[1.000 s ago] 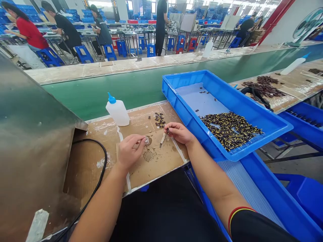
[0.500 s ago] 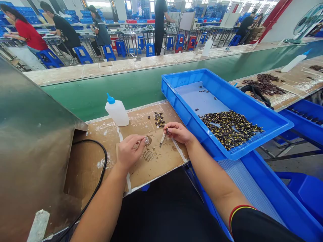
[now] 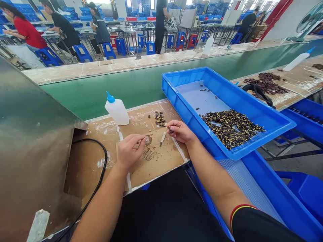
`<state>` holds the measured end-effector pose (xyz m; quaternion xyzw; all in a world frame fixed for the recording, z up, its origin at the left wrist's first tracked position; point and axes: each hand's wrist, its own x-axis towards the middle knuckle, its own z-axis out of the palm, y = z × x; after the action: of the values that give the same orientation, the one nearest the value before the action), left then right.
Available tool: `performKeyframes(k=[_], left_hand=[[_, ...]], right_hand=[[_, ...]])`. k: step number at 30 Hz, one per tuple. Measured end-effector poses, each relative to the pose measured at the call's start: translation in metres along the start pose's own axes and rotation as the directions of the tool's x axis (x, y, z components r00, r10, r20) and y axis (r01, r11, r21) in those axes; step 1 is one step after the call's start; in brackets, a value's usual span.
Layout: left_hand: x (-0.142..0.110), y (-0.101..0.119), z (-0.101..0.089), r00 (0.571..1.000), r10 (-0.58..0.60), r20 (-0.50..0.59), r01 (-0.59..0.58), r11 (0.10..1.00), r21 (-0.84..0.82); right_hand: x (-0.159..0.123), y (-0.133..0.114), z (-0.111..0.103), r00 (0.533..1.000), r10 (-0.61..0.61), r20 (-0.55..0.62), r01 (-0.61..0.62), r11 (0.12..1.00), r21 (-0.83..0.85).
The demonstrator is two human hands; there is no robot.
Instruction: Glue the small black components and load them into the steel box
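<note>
moved a little to the right since the earlier frame, your right hand (image 3: 181, 131) now sits further from the white stick (image 3: 163, 138), which lies on the cardboard-covered bench (image 3: 164, 163) just beside those fingertips and not touching them. your right fingers (image 3: 169, 127) are pressed together, pinching a small dark part (image 3: 171, 130) above the cardboard. your left hand (image 3: 130, 151) rests near the middle of the bench, its fingers (image 3: 139, 138) pinching a small shiny round piece (image 3: 147, 139). the two hands are near each other, with the white stick between them.

a small heap of loose dark parts (image 3: 159, 119) lies ahead of the stick, and a ridged dark patch (image 3: 148, 154) lies just below your left fingers. a white squeeze bottle (image 3: 116, 112) with a blue nozzle stands upright further left. to your right, a blue plastic tray (image 3: 183, 104) rests tilted at the bench edge, holding a broad heap of dark and yellow parts (image 3: 231, 129). a black cable (image 3: 102, 153) curves beside a steel hood (image 3: 32, 141) on your left, and a green conveyor belt (image 3: 131, 90) runs beyond the bench.
</note>
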<state>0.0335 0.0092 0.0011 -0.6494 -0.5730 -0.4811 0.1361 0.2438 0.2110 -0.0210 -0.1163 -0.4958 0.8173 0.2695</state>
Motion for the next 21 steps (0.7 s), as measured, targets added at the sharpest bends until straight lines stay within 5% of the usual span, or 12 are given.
performKeyframes(k=[8, 16, 21], left_hand=[[0.001, 0.0, 0.0, 0.999, -0.037, 0.026, 0.037, 0.999, 0.017], [0.003, 0.002, -0.002, 0.996, -0.064, 0.059, 0.061, 0.997, 0.043], [0.006, 0.004, -0.003, 0.997, -0.05, 0.054, 0.048, 0.998, 0.039]], right_hand=[[-0.03, -0.007, 0.048, 0.994, -0.096, -0.043, 0.103, 0.973, 0.205], [-0.05, -0.013, 0.08, 0.98, -0.105, 0.168, 0.031, 0.92, 0.39], [-0.052, -0.021, 0.088, 0.922, -0.258, 0.29, 0.123, 0.903, 0.411]])
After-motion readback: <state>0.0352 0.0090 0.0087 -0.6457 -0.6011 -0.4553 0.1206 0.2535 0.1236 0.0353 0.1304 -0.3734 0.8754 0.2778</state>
